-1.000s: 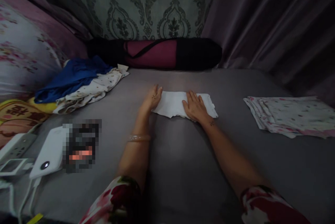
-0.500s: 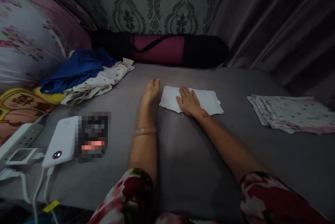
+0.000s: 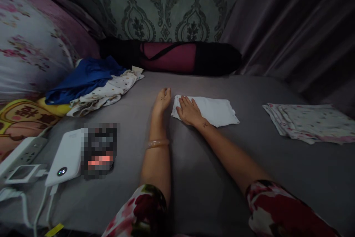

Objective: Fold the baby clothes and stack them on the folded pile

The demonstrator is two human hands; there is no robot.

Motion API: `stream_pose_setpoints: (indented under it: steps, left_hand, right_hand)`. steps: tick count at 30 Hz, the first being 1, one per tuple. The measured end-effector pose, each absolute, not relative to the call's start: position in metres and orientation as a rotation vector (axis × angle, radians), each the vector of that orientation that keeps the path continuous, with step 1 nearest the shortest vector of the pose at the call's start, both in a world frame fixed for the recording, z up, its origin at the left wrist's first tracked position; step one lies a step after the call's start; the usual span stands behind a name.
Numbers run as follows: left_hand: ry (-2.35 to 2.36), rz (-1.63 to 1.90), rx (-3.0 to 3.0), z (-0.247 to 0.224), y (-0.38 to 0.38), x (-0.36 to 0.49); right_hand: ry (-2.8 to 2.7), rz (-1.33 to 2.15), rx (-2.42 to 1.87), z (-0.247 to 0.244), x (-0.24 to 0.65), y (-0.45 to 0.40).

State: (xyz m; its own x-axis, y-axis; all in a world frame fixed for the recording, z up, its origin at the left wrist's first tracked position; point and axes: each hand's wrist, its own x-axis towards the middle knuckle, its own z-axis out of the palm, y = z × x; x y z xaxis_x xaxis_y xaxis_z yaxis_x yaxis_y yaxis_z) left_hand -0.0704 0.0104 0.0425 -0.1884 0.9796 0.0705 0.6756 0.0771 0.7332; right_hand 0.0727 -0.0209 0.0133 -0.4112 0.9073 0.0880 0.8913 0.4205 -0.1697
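The left hand stands on edge just beside a folded white cloth; nothing shows in it, but whether its fingers are curled closed cannot be told. The right hand, palm down with fingers spread flat, rests on the cloth's left part. The cloth, lying on the smooth gray covering, should handle as light, limp and soft, best taken by both short ends to keep its layers together. It is matte and roughly rectangular, with slightly uneven edges. Farther right lies a flat stack of thin printed fabric.
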Motion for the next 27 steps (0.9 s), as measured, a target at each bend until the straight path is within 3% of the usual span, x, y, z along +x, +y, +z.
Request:
stream_pose_setpoints:
  steps: [9,19,27]
  left_hand:
    - [1.857,0.823,1.732,0.040,0.013,-0.045]
    - [1.745,0.592,2.106,0.022,0.010,0.002]
    - [1.939,0.285,2.320,0.005,-0.007,0.018]
  right_hand:
    - [-2.466,0.340,-1.508,0.027,0.096,-0.024]
    - [-2.155,0.184,-2.018,0.023,0.211,-0.034]
    - [-2.144,0.189,-2.032,0.011,0.226,-0.034]
